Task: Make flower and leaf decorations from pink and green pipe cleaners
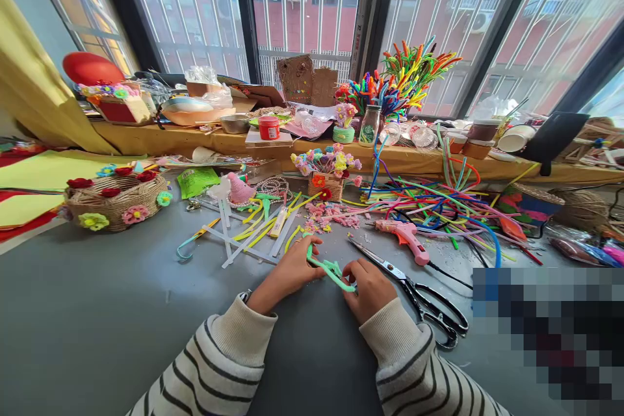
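A mint-green pipe cleaner (333,275), bent and partly folded, stretches between my two hands above the grey table. My left hand (297,265) pinches its upper left end between thumb and fingers. At its lower right end, the fingers of my right hand (365,283) are closed on it. Large black-handled scissors (407,283) lie just right of my right hand, blades toward the upper left. Beyond them is a pink glue gun (405,238). Pink fluffy scraps (329,216) lie behind my hands.
White glue sticks (225,227) and yellow strips lie left of centre. A flower-trimmed twine basket (117,201) stands at the left. Behind are a small flower basket (325,188) and a pile of coloured pipe cleaners (439,205). The crowded window ledge (214,138) borders the table.
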### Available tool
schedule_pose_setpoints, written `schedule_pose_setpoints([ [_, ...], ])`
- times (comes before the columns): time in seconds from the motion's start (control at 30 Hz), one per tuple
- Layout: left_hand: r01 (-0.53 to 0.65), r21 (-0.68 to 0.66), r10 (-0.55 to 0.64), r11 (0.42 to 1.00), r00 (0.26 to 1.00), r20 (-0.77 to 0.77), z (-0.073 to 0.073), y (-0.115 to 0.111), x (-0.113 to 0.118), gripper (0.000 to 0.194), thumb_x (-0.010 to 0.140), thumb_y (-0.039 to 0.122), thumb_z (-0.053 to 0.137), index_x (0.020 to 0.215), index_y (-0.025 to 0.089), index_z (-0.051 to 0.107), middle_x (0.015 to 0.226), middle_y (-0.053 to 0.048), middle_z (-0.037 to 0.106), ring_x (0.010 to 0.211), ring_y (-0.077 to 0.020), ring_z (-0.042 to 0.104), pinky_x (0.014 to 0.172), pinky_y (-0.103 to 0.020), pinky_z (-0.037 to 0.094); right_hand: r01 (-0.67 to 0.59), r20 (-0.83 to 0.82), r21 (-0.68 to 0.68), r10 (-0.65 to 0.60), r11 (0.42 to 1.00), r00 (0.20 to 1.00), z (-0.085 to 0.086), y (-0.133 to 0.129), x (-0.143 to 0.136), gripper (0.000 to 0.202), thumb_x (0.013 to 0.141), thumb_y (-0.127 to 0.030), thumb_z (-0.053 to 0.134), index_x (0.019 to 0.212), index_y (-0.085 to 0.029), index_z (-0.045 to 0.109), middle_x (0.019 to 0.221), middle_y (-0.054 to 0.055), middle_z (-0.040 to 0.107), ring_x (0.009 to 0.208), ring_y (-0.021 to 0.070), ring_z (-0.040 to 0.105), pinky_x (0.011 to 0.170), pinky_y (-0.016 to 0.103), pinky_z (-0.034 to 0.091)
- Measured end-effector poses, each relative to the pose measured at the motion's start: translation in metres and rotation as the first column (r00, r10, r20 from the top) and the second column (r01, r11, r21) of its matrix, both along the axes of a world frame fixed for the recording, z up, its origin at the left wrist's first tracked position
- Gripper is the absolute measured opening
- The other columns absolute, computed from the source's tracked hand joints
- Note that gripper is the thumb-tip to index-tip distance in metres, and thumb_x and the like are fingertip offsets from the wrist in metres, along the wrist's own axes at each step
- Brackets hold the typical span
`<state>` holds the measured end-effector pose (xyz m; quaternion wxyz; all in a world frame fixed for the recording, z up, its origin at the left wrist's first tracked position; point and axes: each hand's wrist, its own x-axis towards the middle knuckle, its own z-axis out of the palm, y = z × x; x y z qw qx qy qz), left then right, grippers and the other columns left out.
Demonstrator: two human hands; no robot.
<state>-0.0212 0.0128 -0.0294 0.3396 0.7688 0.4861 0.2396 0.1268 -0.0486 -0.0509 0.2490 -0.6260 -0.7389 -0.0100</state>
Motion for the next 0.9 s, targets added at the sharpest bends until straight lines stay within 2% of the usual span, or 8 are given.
schedule_pose_setpoints([
  [0.1,0.01,0.039,-0.009,0.999,1.0,-0.022,-0.002,-0.002,0.001,0.049,0.05,0.027,0.06,0.095,0.016,0.044,0.081,-0.003,0.047,0.073,-0.0165,0.047,0.067,-0.029,0.037,0.003,-0.015,0.003,-0.003,1.0,1.0,-0.004,0.004,0.0,0.009,0.06,-0.012,0.049,0.069,-0.016,0.051,0.067,0.003,0.052,0.064,0.0153,0.049,0.059,0.023,0.037],
  [0.23,-0.006,0.077,0.009,0.997,0.999,-0.046,-0.001,-0.003,0.003,0.041,0.054,0.02,0.056,0.093,0.016,0.044,0.078,-0.002,0.047,0.073,-0.016,0.046,0.067,-0.028,0.037,-0.003,-0.023,-0.004,0.003,1.0,1.0,-0.009,0.008,0.0,0.011,0.061,-0.009,0.047,0.067,-0.017,0.051,0.066,0.003,0.052,0.063,0.0147,0.049,0.059,0.023,0.038],
  [0.37,-0.042,0.068,0.045,0.997,0.998,-0.046,0.001,-0.003,0.004,0.041,0.055,0.021,0.055,0.094,0.015,0.043,0.077,-0.002,0.047,0.072,-0.0159,0.046,0.067,-0.028,0.037,-0.017,-0.038,0.007,0.018,1.0,0.999,-0.013,0.013,0.002,0.013,0.064,-0.008,0.046,0.07,-0.017,0.053,0.069,0.004,0.052,0.066,0.0156,0.049,0.062,0.025,0.038],
  [0.6,-0.087,0.053,0.085,0.995,0.996,0.031,-0.002,0.0,0.003,0.042,0.055,0.02,0.054,0.094,0.016,0.043,0.076,0.0,0.046,0.064,-0.0128,0.048,0.063,-0.026,0.039,-0.064,-0.106,0.067,0.071,0.996,0.992,-0.016,0.015,0.001,0.012,0.069,-0.013,0.045,0.075,-0.014,0.055,0.074,0.006,0.051,0.071,0.0166,0.049,0.066,0.027,0.039],
  [0.7,-0.186,0.095,0.177,0.978,0.98,0.092,0.0,0.001,0.003,0.037,0.055,0.019,0.053,0.091,0.016,0.044,0.076,0.0,0.046,0.068,-0.0132,0.048,0.065,-0.027,0.04,-0.059,-0.119,0.077,0.068,0.995,0.991,-0.015,0.015,0.001,0.011,0.069,-0.013,0.044,0.07,-0.015,0.054,0.072,0.006,0.051,0.069,0.016,0.049,0.065,0.026,0.04],
  [0.8,-0.348,0.148,0.318,0.926,0.928,0.194,0.004,0.002,0.002,0.034,0.058,0.023,0.052,0.09,0.016,0.043,0.077,-0.001,0.046,0.073,-0.0147,0.048,0.066,-0.028,0.04,-0.058,-0.15,0.08,0.07,0.995,0.986,-0.014,0.015,0.001,0.01,0.069,-0.013,0.044,0.067,-0.016,0.053,0.069,0.005,0.051,0.067,0.0151,0.049,0.063,0.025,0.04],
  [0.9,-0.445,0.15,0.379,0.883,0.864,0.33,0.006,0.002,0.0,0.042,0.06,0.029,0.052,0.098,0.017,0.039,0.083,-0.002,0.045,0.075,-0.0152,0.049,0.064,-0.028,0.042,-0.056,-0.193,0.096,0.073,0.994,0.978,-0.012,0.013,0.0,0.01,0.069,-0.014,0.043,0.067,-0.016,0.053,0.068,0.004,0.051,0.065,0.0145,0.049,0.062,0.024,0.04],
])
